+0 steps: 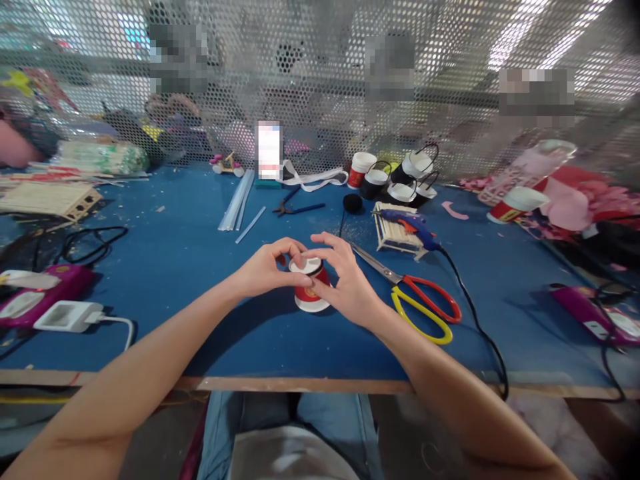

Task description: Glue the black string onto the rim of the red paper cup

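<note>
A red paper cup (315,293) stands upside down on the blue table in front of me, its white rim on the tabletop. Around its raised base runs a narrow black strip (316,269). My left hand (270,267) grips the cup from the left, thumb across the front and fingers bent over the base. From the right, my right hand (345,280) holds it too, with the thumb on the front and the index finger reaching over the top. Just right of that hand lie large scissors (395,277) with one red and one yellow handle.
A glue gun (410,223) rests on a stick rack (393,233), its cord running to the table's front edge. Behind are a black thread ball (353,203), pliers (297,208), glue sticks (237,203), a phone (269,150) and several cups (375,180). Power strips (47,293) flank both sides.
</note>
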Motion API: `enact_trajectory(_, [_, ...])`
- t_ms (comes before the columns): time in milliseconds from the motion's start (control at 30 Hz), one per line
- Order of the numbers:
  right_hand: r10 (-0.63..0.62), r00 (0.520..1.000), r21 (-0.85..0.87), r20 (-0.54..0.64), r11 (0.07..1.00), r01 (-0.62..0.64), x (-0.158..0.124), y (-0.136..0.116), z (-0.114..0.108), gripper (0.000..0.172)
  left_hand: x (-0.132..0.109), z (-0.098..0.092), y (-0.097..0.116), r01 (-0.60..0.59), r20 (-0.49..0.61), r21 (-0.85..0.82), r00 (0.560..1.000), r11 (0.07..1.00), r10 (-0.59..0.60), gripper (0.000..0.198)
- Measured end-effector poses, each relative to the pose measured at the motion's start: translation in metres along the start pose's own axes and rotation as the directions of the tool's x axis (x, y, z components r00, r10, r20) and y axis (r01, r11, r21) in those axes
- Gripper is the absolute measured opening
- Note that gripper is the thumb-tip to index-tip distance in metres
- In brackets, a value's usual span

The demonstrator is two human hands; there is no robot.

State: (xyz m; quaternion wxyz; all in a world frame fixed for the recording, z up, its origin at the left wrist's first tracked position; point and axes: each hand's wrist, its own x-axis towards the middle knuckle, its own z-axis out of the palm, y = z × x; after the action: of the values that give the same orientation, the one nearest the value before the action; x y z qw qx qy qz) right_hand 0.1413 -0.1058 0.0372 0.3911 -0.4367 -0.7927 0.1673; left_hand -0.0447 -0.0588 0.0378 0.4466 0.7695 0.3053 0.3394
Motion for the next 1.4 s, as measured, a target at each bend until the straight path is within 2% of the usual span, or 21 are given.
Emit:
enact_trajectory(233, [0.014, 0.999, 0.035, 0.029, 0.999, -0.015, 0.004, 0.002, -0.01, 0.054, 0.001, -0.001, -0.006, -0.007, 0.01, -0.082, 1.0, 0.997, 0.008, 0.032])
enact_trajectory(300, [0.046, 0.998, 0.066, -0.039, 0.997, -0.043, 0.005, 0.005, -0.016, 0.046, 0.0, -0.002, -0.008, 0.021, -0.002, -0.159, 1.0, 0.987, -0.022, 0.03])
enact_trajectory(367, [0.164, 0.976, 0.124, -0.146, 0.981, -0.146, 0.006, 0.009, -0.022, 0.026, 0.0, -0.002, -0.01, 0.051, -0.046, -0.28, 0.997, 0.959, -0.066, 0.029])
enact_trajectory(433, [0.3, 0.939, 0.159, -0.168, 0.948, -0.275, 0.008, 0.012, -0.029, 0.026, 0.0, -0.001, -0.011, 0.047, -0.102, -0.387, 0.99, 0.921, -0.094, 0.029])
enact_trajectory(500, [0.347, 0.936, 0.136, -0.058, 0.932, -0.337, 0.011, 0.011, -0.035, 0.031, 0.0, 0.001, -0.012, 0.025, -0.121, -0.446, 0.989, 0.895, -0.088, 0.032])
enact_trajectory(567, [0.301, 0.944, 0.107, 0.131, 0.943, -0.316, 0.014, 0.009, -0.039, 0.038, -0.001, 0.003, -0.012, 0.015, -0.093, -0.472, 0.993, 0.882, -0.067, 0.038])
enact_trajectory(633, [0.244, 0.917, 0.106, 0.315, 0.951, -0.289, 0.017, 0.005, -0.041, 0.048, -0.001, 0.005, -0.012, 0.016, -0.05, -0.473, 0.998, 0.881, -0.045, 0.04])
enact_trajectory(700, [0.239, 0.881, 0.092, 0.409, 0.949, -0.3, 0.018, 0.003, -0.039, 0.049, -0.002, 0.006, -0.011, 0.026, -0.006, -0.458, 0.999, 0.889, -0.033, 0.044])
enact_trajectory(767, [0.286, 0.872, 0.067, 0.398, 0.938, -0.339, 0.017, 0.004, -0.033, 0.049, -0.001, 0.006, -0.012, 0.054, 0.033, -0.441, 0.998, 0.896, -0.044, 0.055])
enact_trajectory(867, [0.329, 0.888, 0.054, 0.323, 0.93, -0.364, 0.013, 0.005, -0.023, 0.051, 0.0, 0.009, -0.014, 0.104, 0.053, -0.427, 0.995, 0.898, -0.09, 0.072])
enact_trajectory(1000, [0.294, 0.926, 0.032, 0.238, 0.95, -0.31, 0.007, 0.007, -0.014, 0.053, 0.0, 0.016, -0.015, 0.142, 0.01, -0.406, 0.988, 0.903, -0.151, 0.069])
enact_trajectory(1100, [0.275, 0.936, 0.16, 0.218, 0.936, -0.313, 0.005, 0.011, -0.012, 0.054, 0.0, 0.02, -0.012, 0.14, 0.017, -0.431, 0.989, 0.892, -0.147, 0.063])
enact_trajectory(1167, [0.312, 0.925, 0.365, 0.216, 0.853, -0.373, 0.005, 0.014, -0.01, 0.047, 0.0, 0.022, -0.01, 0.138, 0.042, -0.458, 0.99, 0.878, -0.134, 0.061])
enact_trajectory(1233, [0.403, 0.894, 0.575, 0.195, 0.691, -0.438, 0.005, 0.016, -0.007, 0.04, 0.0, 0.025, -0.008, 0.142, 0.057, -0.475, 0.99, 0.869, -0.131, 0.062])
enact_trajectory(1300, [0.506, 0.849, 0.709, 0.151, 0.543, -0.449, 0.005, 0.016, -0.003, 0.033, 0.0, 0.027, -0.007, 0.148, 0.055, -0.481, 0.989, 0.864, -0.139, 0.061])
enact_trajectory(1333, [0.539, 0.833, 0.748, 0.123, 0.501, -0.435, 0.005, 0.016, -0.002, 0.029, 0.0, 0.028, -0.007, 0.153, 0.053, -0.483, 0.988, 0.862, -0.145, 0.06])
enact_trajectory(1400, [0.564, 0.822, 0.783, 0.081, 0.474, -0.403, 0.006, 0.015, -0.001, 0.024, 0.0, 0.029, -0.006, 0.167, 0.058, -0.48, 0.986, 0.861, -0.159, 0.059])
